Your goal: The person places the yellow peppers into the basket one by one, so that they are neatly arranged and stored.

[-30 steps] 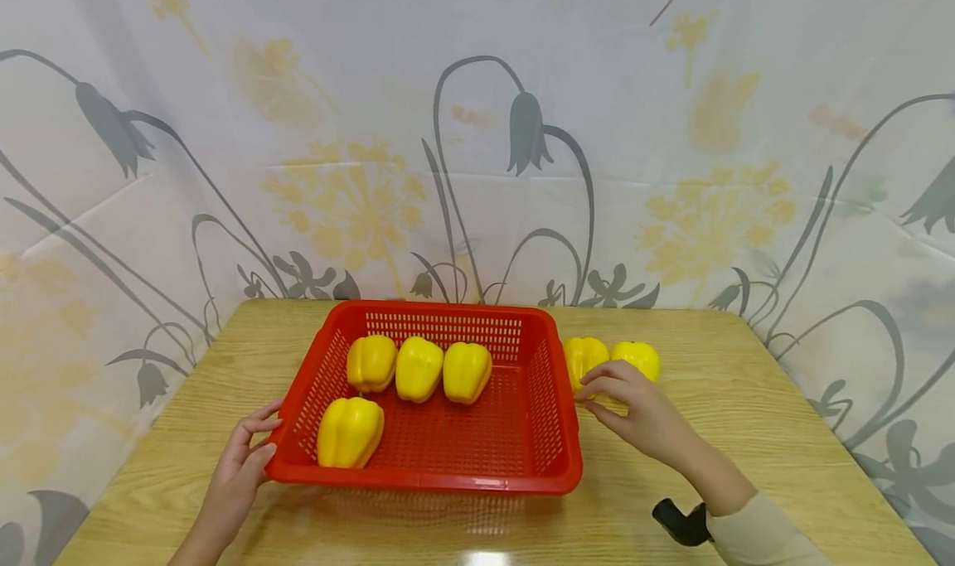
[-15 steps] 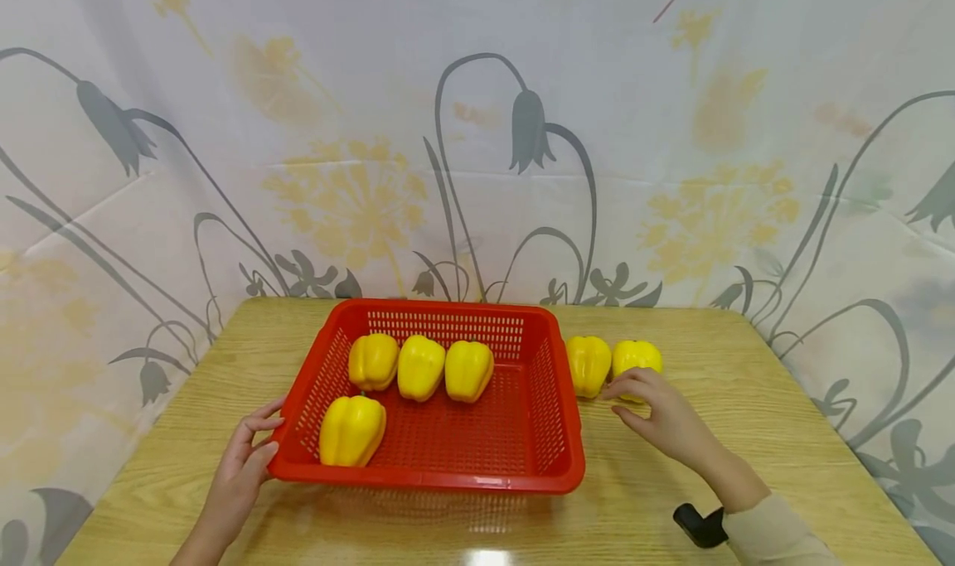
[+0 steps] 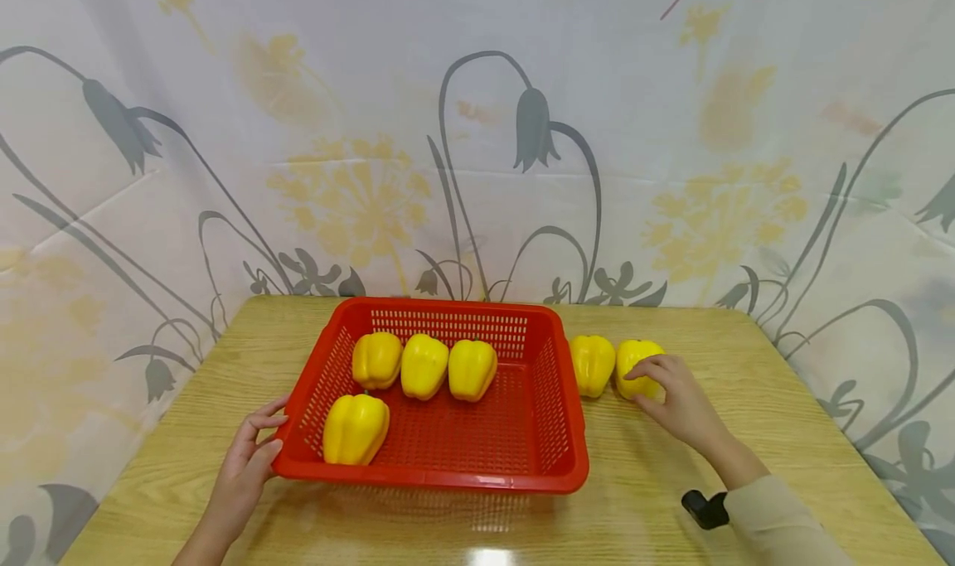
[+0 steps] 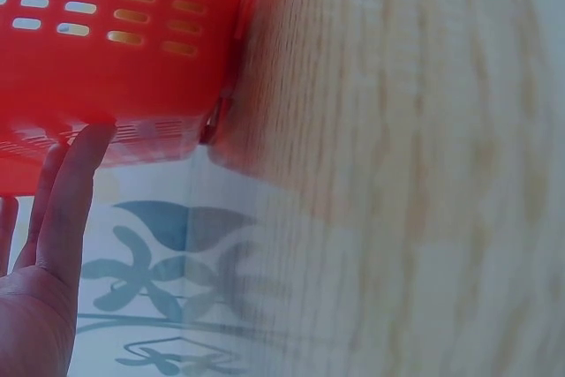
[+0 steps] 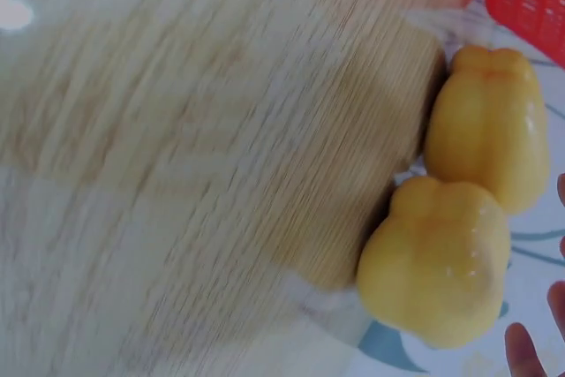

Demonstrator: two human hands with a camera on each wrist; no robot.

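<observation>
My left hand (image 3: 240, 476) is at the left side of a red perforated plastic basket (image 3: 433, 478). In the left wrist view its straight fingers (image 4: 69, 205) touch the basket's outer wall, under the rim. Several yellow bell peppers lie inside: three in a row at the back, such as this bell pepper (image 3: 424, 367), and one bell pepper (image 3: 356, 429) at front left. Outside, beside the basket's right wall, a bell pepper (image 3: 593, 367) stands next to another bell pepper (image 5: 437, 262). My right hand (image 3: 682, 404) is at this outer one, thumb and fingers spread apart, holding nothing.
The basket stands on a wood-grain table (image 3: 746, 367). A cloth backdrop (image 3: 477, 135) with a flower print rises behind the table and along its sides. On the right wrist sits a black device (image 3: 704, 510).
My right hand has moved right, from the bell pepper nearest the basket to the outer one. The left hand keeps its place at the basket; the peppers lie as before.
</observation>
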